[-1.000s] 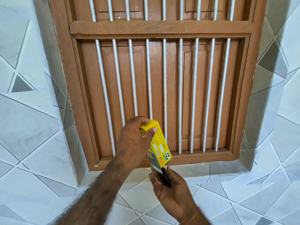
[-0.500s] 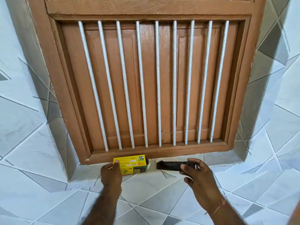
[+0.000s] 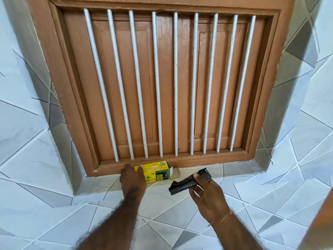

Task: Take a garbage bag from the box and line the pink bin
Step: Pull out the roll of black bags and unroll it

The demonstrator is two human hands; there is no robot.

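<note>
A yellow and green garbage bag box (image 3: 156, 171) lies on its side on the tiled sill, right under the wooden window frame, with its end flap open to the right. My left hand (image 3: 132, 178) rests on the box's left end, fingers curled over it. To the right, my right hand (image 3: 205, 192) pinches a folded black garbage bag (image 3: 187, 183) held just above the sill, apart from the box. The pink bin is not in view.
A brown wooden window (image 3: 162, 83) with closed shutters and several white vertical bars fills the wall ahead. White and grey patterned tiles (image 3: 54, 177) cover the sill and both side walls. An orange blurred edge (image 3: 322, 222) shows at the lower right.
The box went from held upright in my left hand to lying on the sill. My right hand drew the black bag out of it and moved right; the bag is now tilted.
</note>
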